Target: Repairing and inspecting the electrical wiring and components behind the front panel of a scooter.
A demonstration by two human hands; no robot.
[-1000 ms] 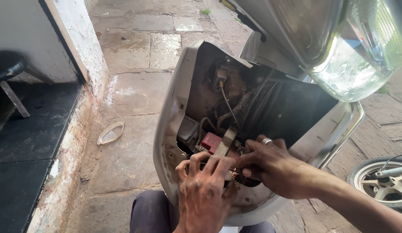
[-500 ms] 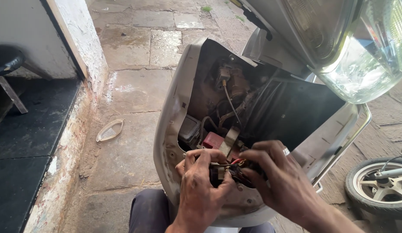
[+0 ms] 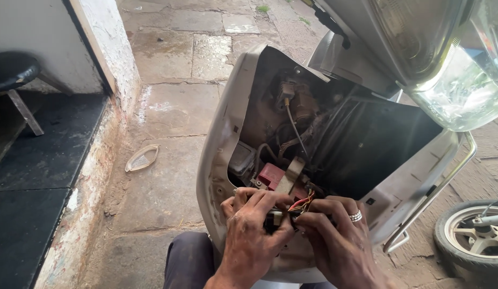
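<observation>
Both hands, left hand (image 3: 253, 231) and right hand (image 3: 334, 235), pinch the connector (image 3: 278, 217) low centre; I'd keep those wires (image 3: 302, 203) slack.

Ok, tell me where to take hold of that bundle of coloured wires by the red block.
Probably pinch the coloured wires at the short bare stretch above the left hand and right hand, coming from below and the front. The red block and tan bracket crowd them from above and the left.
</observation>
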